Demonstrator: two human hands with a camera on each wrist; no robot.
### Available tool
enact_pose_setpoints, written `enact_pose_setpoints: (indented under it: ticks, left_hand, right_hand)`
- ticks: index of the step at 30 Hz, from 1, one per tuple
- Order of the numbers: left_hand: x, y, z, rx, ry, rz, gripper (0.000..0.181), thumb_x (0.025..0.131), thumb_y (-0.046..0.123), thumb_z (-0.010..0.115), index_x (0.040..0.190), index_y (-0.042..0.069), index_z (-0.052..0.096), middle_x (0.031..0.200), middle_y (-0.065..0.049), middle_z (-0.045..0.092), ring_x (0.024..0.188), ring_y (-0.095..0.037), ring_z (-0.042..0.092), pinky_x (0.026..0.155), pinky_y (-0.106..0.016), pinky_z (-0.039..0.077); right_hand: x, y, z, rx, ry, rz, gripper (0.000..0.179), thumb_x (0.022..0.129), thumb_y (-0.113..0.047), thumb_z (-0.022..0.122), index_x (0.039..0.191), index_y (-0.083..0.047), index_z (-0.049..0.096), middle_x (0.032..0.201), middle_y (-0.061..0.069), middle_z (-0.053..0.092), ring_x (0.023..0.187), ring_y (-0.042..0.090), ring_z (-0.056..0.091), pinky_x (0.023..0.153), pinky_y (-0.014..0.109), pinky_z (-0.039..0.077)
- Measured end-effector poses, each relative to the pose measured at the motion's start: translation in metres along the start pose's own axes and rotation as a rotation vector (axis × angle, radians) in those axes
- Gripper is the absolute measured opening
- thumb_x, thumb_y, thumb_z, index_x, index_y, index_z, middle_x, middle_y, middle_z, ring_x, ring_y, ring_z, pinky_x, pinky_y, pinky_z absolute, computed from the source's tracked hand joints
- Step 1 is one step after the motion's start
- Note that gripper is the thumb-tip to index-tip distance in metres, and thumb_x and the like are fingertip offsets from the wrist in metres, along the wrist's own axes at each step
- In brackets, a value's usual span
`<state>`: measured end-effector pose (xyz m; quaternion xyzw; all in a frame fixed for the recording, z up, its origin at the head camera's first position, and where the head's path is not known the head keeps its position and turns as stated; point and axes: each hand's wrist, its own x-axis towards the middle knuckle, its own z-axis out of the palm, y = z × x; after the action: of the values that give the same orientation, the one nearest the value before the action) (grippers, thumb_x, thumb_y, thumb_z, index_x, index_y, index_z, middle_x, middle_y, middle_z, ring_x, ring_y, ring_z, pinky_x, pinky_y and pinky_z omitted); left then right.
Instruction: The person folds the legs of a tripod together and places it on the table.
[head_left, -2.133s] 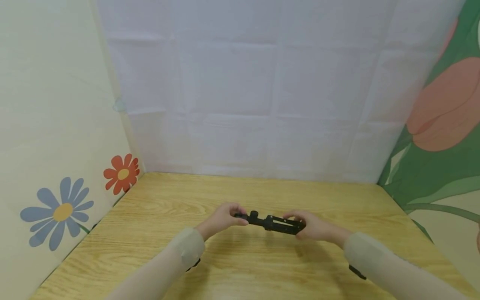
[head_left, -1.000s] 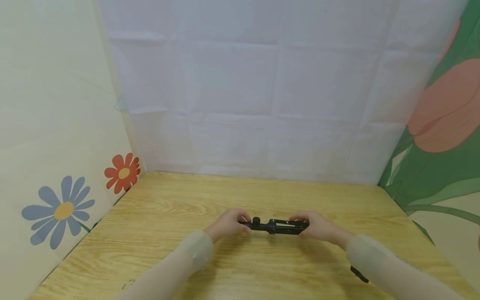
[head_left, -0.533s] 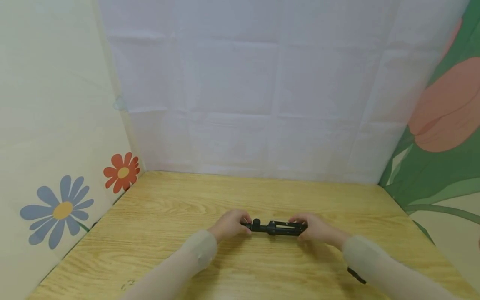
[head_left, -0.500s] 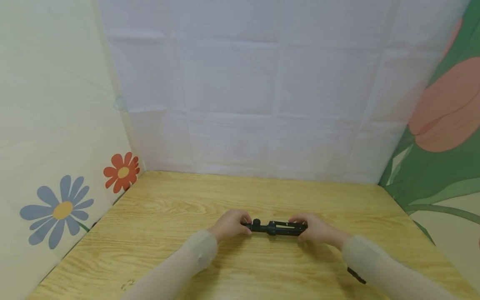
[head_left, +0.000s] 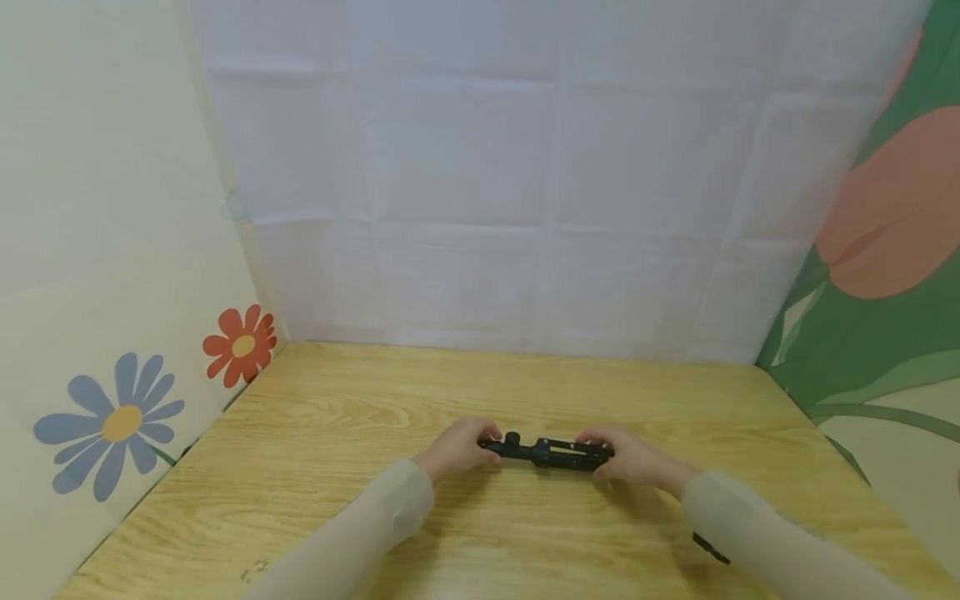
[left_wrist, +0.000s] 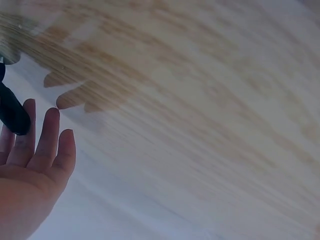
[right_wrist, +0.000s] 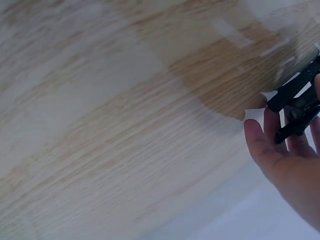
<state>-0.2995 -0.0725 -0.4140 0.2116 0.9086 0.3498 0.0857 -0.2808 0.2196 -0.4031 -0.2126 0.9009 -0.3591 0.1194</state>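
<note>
A black mini tripod, folded, lies crosswise between both hands in the head view, low over the wooden table. A small round knob stands up from its left part. My left hand pinches the narrow left end between thumb and fingers. The legs' end on the right is gripped by my right hand. In the left wrist view, the tripod's dark tip lies against the fingers, with the thumb out of frame. The right wrist view has the leg ends among the fingers of the right hand.
The wood-grain table meets a creased white sheet at the back. A flower-printed panel closes off the left side, and a green panel with pink petals the right.
Since the oldest frame, the left hand has moved slightly right and down, and the tripod has come nearer to level. Over the last half second hardly anything moves; the head view shifts slightly.
</note>
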Motion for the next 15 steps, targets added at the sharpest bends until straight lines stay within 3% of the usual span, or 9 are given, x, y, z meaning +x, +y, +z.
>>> enact_pose_setpoints:
  ticks: [8,15]
  left_hand:
    - [-0.006,-0.001,-0.003,-0.047,-0.007,-0.025,0.037,0.088,0.013,0.073,0.121,0.002,0.061,0.119,-0.015,0.06,0.111,-0.034,0.056,0.089,-0.05,0.048]
    - [-0.015,-0.009,-0.011,-0.079,0.0,-0.055,0.041,0.091,0.017,0.069,0.126,0.0,0.057,0.119,-0.016,0.06,0.111,-0.034,0.056,0.088,-0.049,0.049]
  right_hand:
    - [0.001,0.005,0.001,0.024,0.009,0.034,0.057,0.079,0.002,0.074,0.132,0.002,0.054,0.134,0.027,0.05,0.124,0.051,0.042,0.099,0.063,0.036]
    - [-0.005,0.009,-0.011,0.037,-0.007,-0.054,0.059,0.084,-0.005,0.072,0.135,0.009,0.046,0.126,0.03,0.052,0.116,0.052,0.048,0.094,0.062,0.041]
